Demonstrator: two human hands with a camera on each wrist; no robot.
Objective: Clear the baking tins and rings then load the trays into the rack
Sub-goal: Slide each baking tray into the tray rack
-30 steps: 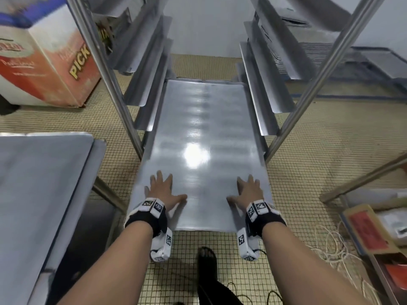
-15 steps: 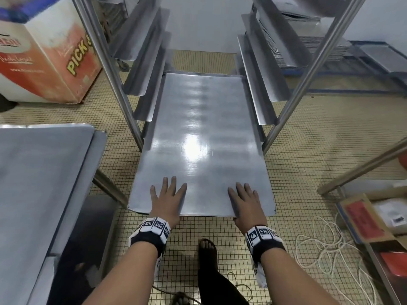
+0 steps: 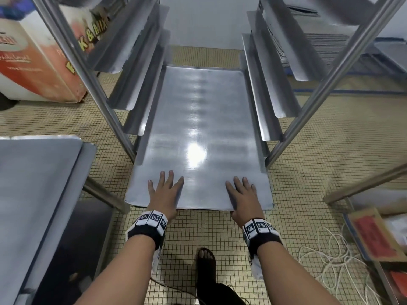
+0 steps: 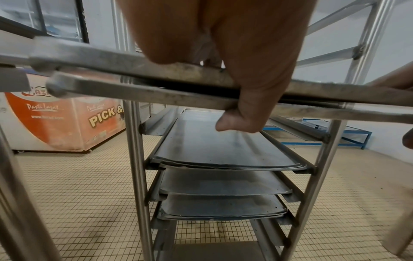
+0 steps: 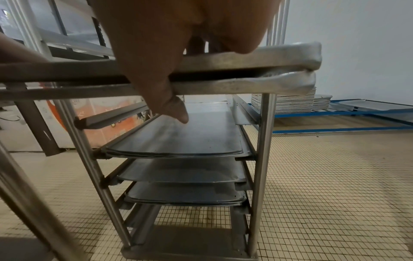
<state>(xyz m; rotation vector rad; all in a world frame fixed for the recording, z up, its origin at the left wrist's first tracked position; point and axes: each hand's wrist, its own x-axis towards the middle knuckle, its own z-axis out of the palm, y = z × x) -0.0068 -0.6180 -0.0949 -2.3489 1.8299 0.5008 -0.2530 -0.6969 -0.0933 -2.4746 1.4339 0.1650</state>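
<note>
Two flat steel trays (image 3: 198,119), one on the other, lie partly slid into the steel rack (image 3: 88,69) on its side rails, their near end sticking out toward me. My left hand (image 3: 164,194) grips the near edge left of centre, fingers spread on top. The left wrist view shows its thumb (image 4: 236,121) hooked under both tray rims (image 4: 134,70). My right hand (image 3: 242,197) grips the same edge right of centre, its thumb (image 5: 176,113) likewise beneath the rims (image 5: 245,61). Lower rack levels hold more trays (image 4: 214,146).
A steel table (image 3: 33,194) stands close on my left and an orange-and-white freezer chest (image 3: 33,69) behind it. A stack of trays (image 5: 283,102) rests on a blue frame at the back right. White cord (image 3: 326,260) and a cardboard box (image 3: 372,234) lie on the floor at right.
Both hands slid back from flat on the tray top to its near edge, and the thumbs went underneath.
</note>
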